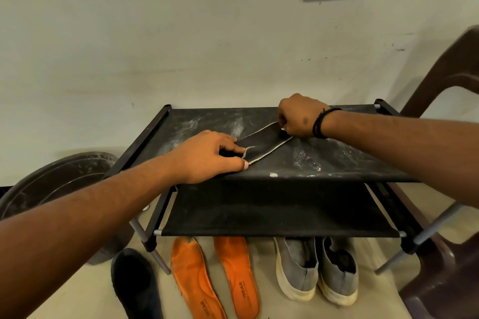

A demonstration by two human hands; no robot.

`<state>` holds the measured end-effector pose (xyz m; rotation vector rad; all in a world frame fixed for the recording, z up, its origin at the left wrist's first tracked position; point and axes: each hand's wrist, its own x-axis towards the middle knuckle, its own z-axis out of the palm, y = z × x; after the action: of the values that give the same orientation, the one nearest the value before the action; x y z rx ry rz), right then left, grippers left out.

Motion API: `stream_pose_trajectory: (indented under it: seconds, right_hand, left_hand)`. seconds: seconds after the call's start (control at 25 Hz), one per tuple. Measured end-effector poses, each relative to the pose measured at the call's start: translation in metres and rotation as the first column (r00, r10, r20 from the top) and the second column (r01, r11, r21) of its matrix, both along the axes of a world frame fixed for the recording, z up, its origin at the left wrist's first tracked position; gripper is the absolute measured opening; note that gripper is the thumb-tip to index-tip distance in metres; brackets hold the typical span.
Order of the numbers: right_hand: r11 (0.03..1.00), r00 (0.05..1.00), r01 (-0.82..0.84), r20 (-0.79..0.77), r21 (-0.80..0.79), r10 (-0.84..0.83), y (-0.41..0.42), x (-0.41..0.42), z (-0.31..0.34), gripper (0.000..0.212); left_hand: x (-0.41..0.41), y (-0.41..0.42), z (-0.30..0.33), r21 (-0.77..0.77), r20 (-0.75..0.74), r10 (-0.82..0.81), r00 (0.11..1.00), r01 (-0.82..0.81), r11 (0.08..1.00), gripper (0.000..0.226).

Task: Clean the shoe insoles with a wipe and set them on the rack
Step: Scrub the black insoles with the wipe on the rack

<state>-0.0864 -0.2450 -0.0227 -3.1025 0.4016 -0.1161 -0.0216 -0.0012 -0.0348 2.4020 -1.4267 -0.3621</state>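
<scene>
Presently both hands work on the top shelf of the rack [337, 160], a black fabric tier dusted with white marks. A black insole [264, 144] with a pale edge lies flat on that shelf, running diagonally between the two hands. Left hand [207, 156]: palm down on the near end of the insole, fingers spread and lightly bent, thumb tip at the pale edge, pressing it against the fabric. Right hand [298, 116]: fingers curled tight, knuckles up, at the far end of the insole; a small white scrap shows under the fingers, but whether it is the wipe cannot be told. A black wristband [320, 123] sits on the right wrist. Below the left hand, on the floor under the rack, lie two orange insoles [215, 277] side by side, and further left a black insole on the floor [134, 282]. Below the right hand stands a pair of grey shoes [316, 267] with cream soles. A dark round tub [59, 184] sits left of the left forearm; a brown plastic chair [445, 116] stands right of the right forearm.
</scene>
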Motion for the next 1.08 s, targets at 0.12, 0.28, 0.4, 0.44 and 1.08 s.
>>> stream_pose_trajectory:
  seconds: [0.12,0.28,0.4,0.44,1.08]
  right_hand:
    - [0.94,0.997,-0.039,0.076,0.339,0.014,-0.01,0.002,0.004,0.008]
    - [0.473,0.978,-0.073,0.156,0.878,-0.139,-0.013,-0.006,0.009,0.019]
    - [0.369,0.982,-0.081,0.137,0.926,-0.127,-0.008,-0.008,0.005,0.02]
    - [0.415,0.985,-0.083,0.138,0.906,-0.104,-0.008,-0.008,0.005,0.022]
    - [0.961,0.964,-0.261,-0.016,0.086,0.264,0.023,-0.006,0.0,0.016]
  left_hand:
    - [0.0,0.001,0.0,-0.011,-0.005,0.002,1.0,-0.002,1.0,0.048]
    - [0.001,0.001,0.0,-0.012,-0.007,0.001,1.0,-0.001,1.0,0.048]
    - [0.002,0.0,0.0,-0.012,-0.006,0.002,1.0,-0.002,1.0,0.048]
    - [0.001,0.0,0.0,-0.016,-0.009,0.005,1.0,-0.005,1.0,0.048]
    - [0.001,0.001,0.0,-0.007,-0.015,-0.002,1.0,0.002,1.0,0.048]
